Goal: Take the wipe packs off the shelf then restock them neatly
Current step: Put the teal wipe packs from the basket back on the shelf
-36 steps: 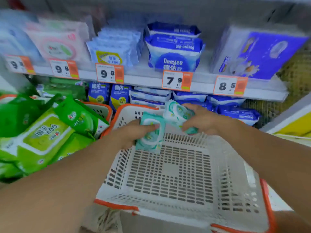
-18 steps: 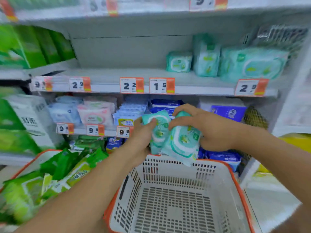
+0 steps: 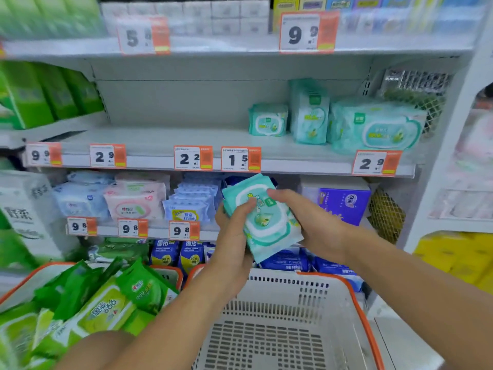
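Note:
Both my hands hold a small stack of teal wipe packs (image 3: 262, 222) in front of the shelves, above the white basket (image 3: 280, 303). My left hand (image 3: 233, 236) grips the stack's left edge with the thumb on its face. From the right, my right hand (image 3: 312, 222) holds the stack, fingers laid over the top pack. On the middle shelf (image 3: 160, 140), more teal packs stand at the right: a small pack (image 3: 268, 121), an upright one (image 3: 310, 121) and a large one (image 3: 378, 126). The shelf's left and middle parts are bare.
A second orange-rimmed basket (image 3: 32, 279) at lower left holds several green wipe packs (image 3: 106, 308). Blue, pink and purple packs fill the shelf below. Price tags line the shelf edges (image 3: 241, 158). Green boxes stand at upper left, yellow packs at far right.
The two teal packs were lifted from the white basket and brought together into one stack held by both hands. My view rose from the basket to the middle shelf.

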The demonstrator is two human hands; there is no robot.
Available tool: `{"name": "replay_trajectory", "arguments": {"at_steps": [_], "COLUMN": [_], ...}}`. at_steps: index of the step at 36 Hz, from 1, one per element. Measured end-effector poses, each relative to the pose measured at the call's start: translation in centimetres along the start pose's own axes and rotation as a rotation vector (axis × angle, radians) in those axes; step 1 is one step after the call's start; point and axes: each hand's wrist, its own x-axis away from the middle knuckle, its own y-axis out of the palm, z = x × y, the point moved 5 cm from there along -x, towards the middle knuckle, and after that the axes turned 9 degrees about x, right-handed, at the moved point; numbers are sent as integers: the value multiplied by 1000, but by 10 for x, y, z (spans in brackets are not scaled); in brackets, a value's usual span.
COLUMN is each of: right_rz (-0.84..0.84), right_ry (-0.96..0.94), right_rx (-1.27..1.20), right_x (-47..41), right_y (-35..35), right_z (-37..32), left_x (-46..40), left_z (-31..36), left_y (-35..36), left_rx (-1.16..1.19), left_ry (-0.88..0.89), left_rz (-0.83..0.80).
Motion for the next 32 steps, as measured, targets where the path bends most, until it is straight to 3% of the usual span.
{"name": "replay_trajectory", "arguments": {"at_steps": [5, 9, 12, 15, 17, 19, 24, 26, 29, 32], "right_rz": [-80, -52, 154, 492, 623, 620, 319, 292, 299, 263], "right_ry": [-60, -178, -315, -464, -514, -508, -187, -20, 156, 77], "right_rx": [42, -80, 36, 403, 739, 1064, 1774, 2012, 2137, 2002], "right_x": [2, 2, -8, -42, -73, -113, -208, -230, -249, -276], "right_y": [6, 1, -21, -59, -79, -92, -105, -112, -120, -116], "right_z": [-10, -34, -69, -113, -142, -164, -162, -156, -157, -153], "left_x": [-6, -13, -43, -96, -135, -167, -197, -199, -199, -200], "left_z": [12, 53, 102, 137, 139, 132, 126, 129, 127, 127], "left_y": [4, 19, 24, 34, 37, 33, 35, 39, 40, 40], "left_rx": [-228, -636, -1042, -1588, -1895, -2081, -2177, -2210, -2238, -2260], "left_ry": [196, 420, 652, 825, 823, 695, 547, 523, 522, 536], "left_rz": [0, -240, -206, -96, -93, -98, -74, -57, -60, -72]}}
